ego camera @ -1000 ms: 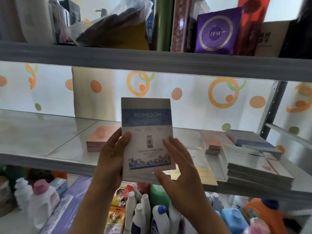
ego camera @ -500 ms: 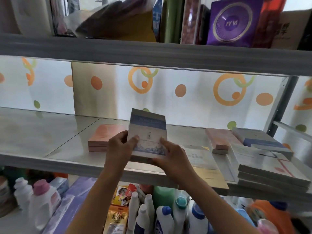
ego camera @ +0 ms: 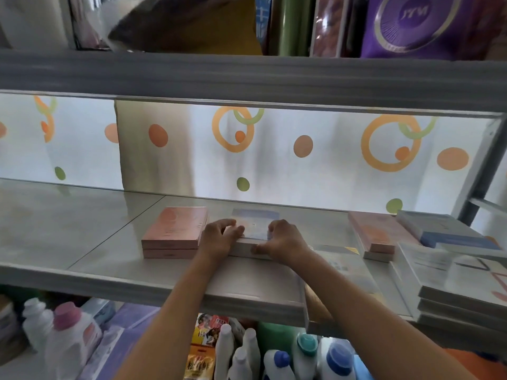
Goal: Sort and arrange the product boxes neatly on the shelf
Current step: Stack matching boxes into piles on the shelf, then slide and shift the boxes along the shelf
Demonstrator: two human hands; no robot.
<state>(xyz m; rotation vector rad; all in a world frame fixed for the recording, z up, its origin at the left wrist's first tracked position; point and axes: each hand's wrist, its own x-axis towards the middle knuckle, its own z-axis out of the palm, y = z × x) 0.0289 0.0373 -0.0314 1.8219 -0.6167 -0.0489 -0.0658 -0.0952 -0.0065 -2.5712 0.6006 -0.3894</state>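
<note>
A flat white box with a blue band (ego camera: pixel 255 227) lies on the grey shelf (ego camera: pixel 115 275), right beside a stack of two pink boxes (ego camera: pixel 175 231). My left hand (ego camera: pixel 219 237) grips its left edge, fingers curled over the top. My right hand (ego camera: pixel 282 238) grips its right front corner, thumb against the front side. A yellow-edged flat box (ego camera: pixel 340 259) lies just right of my right wrist. Farther right are a pink box on a white one (ego camera: pixel 378 234), a blue-and-white box (ego camera: pixel 444 231) and a stack of white boxes (ego camera: pixel 461 286).
The shelf's left half (ego camera: pixel 55 215) holds nothing I can see. An upper shelf (ego camera: pixel 247 75) carries a purple box (ego camera: pixel 411 26) and bags. Below the shelf stand several detergent bottles (ego camera: pixel 277 360) and a pink-capped bottle (ego camera: pixel 71 333). A metal upright (ego camera: pixel 482 165) rises at right.
The white and blue box was held upright in front of me; both hands have lowered it flat onto the shelf next to the pink stack.
</note>
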